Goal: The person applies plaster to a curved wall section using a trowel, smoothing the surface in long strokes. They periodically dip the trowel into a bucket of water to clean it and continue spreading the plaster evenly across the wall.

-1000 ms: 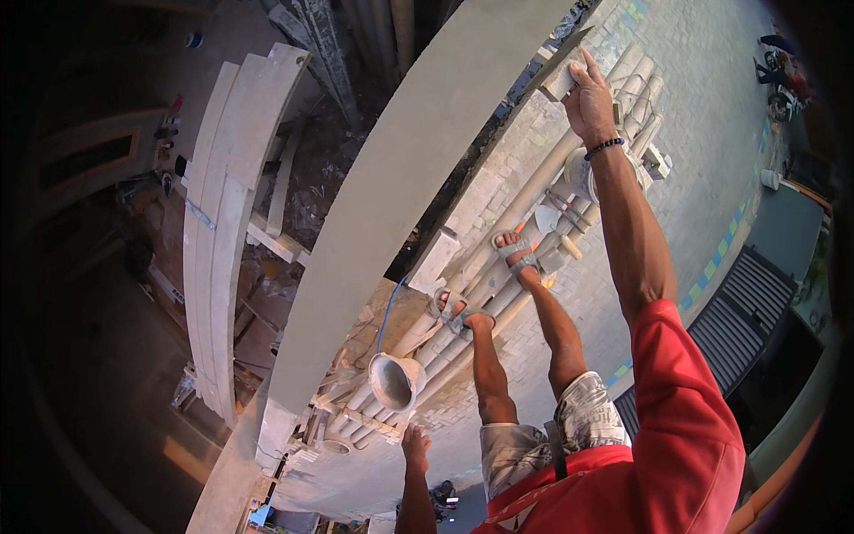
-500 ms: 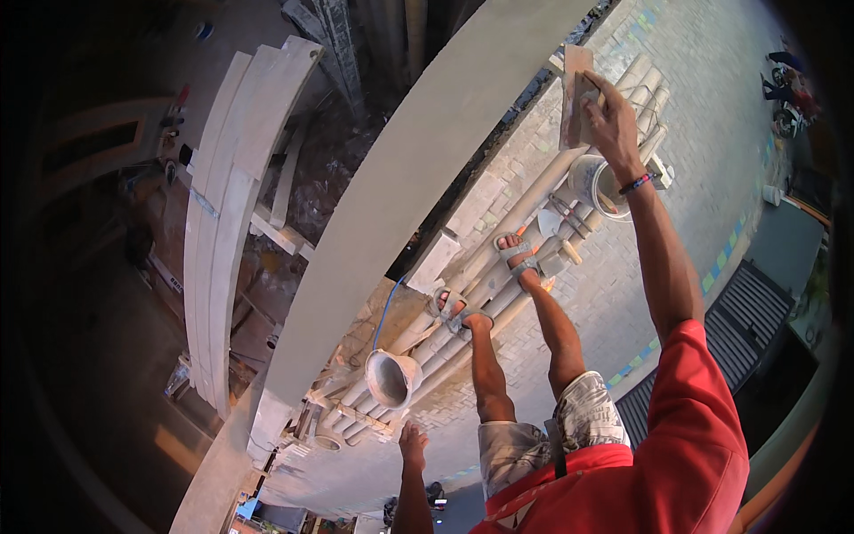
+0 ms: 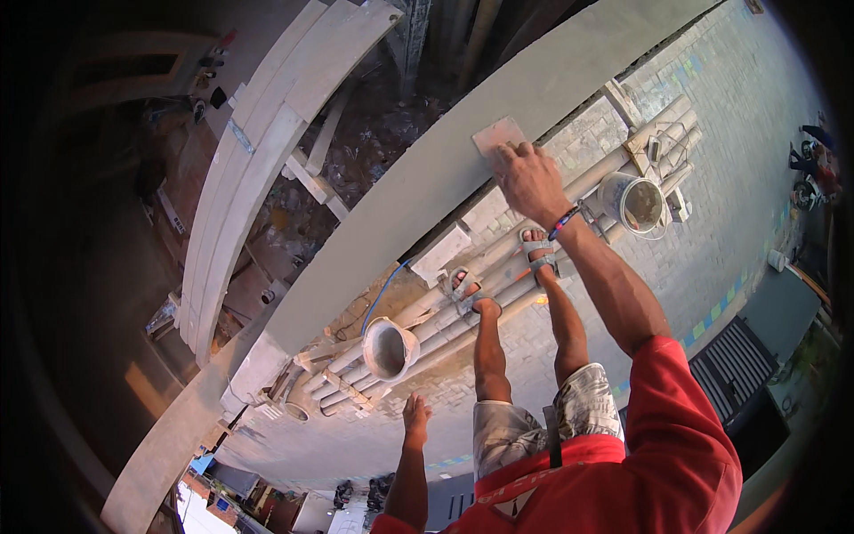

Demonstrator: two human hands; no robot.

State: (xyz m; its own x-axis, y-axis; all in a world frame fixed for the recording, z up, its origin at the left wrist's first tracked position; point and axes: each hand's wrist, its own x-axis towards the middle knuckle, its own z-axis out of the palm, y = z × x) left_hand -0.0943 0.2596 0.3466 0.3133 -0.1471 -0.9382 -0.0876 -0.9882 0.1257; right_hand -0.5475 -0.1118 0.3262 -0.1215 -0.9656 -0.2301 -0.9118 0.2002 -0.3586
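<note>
My right hand (image 3: 532,185) is shut on a flat rectangular float (image 3: 495,132), laid against the grey plastered band (image 3: 391,205) near its right edge. My left hand (image 3: 416,416) hangs lower, below a pale bucket (image 3: 408,349), with fingers apart and nothing in them. A second bucket (image 3: 612,198) with grey contents sits right of my raised arm. My sandalled feet (image 3: 539,249) stand on a bundle of long pale poles (image 3: 594,169) beside the band.
Curved pale boards (image 3: 231,205) stand left of the band, beside a dark cavity with debris. A blue hose (image 3: 382,292) runs by the poles. Paving (image 3: 747,133) spreads to the right, with a dark grated gate (image 3: 725,369). People and a motorbike (image 3: 809,165) are at the far right.
My right hand has moved down and to the left with the float, from the band's outer side onto its grey surface. The view has shifted, so the upper surroundings appear further right.
</note>
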